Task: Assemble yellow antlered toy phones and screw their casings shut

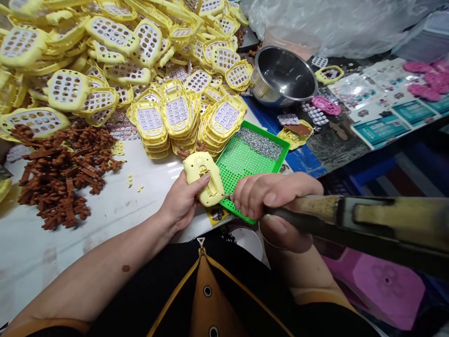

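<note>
A yellow plastic toy phone (195,169) with brown antlers sits in my left hand (182,201), its back with the open battery bay turned up. My left thumb presses on the bay's edge. Wrapped round a power screwdriver (315,213) is my right hand (273,201). The tool's tip meets the phone's lower right corner; whether a screw is under it is too small to tell. Below and beside the phone lies a green perforated tray (229,164) with a heap of small silver screws (259,142) at its far end.
Stacked yellow shells (177,112) stand behind the phone, with a large pile of yellow shells (112,35) further back. Brown antler parts (63,173) lie at left. A steel bowl (284,75) stands at the back right, near printed sheets (386,117). A pink stool (382,285) is below right.
</note>
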Motion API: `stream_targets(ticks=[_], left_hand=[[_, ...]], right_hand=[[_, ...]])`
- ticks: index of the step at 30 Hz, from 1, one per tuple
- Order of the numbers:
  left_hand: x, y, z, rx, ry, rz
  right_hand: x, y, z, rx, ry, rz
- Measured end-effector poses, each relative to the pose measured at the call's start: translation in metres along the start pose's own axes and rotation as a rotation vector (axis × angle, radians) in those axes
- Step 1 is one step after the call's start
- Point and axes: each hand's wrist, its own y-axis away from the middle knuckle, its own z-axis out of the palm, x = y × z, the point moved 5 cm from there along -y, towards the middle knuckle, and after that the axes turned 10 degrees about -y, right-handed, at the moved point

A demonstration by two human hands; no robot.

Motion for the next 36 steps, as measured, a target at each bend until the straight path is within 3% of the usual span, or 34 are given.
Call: stream_targets(ticks=[8,14,18,24,36], left_hand=[[-0.002,0.0,0.0,0.006,0.028,0.006],[-0.002,0.0,-0.003,0.069,0.048,0.005],[-0.001,0.002,-0.005,0.11,0.102,0.007],[-0.001,0.003,-0.004,0.117,0.105,-0.009],[-0.002,0.003,-0.005,0.109,0.113,-0.008]], right_hand=[[0.005,0.002,0.004,0.005,-0.025,0.049],[-0.014,0.008,0.004,0.061,0.029,0.05],[-0.018,0.008,-0.026,0.153,0.126,-0.039],[0.017,0.01,-0.077,0.229,0.209,-0.077],[0.034,0.018,-0.09,0.285,0.257,0.037]])
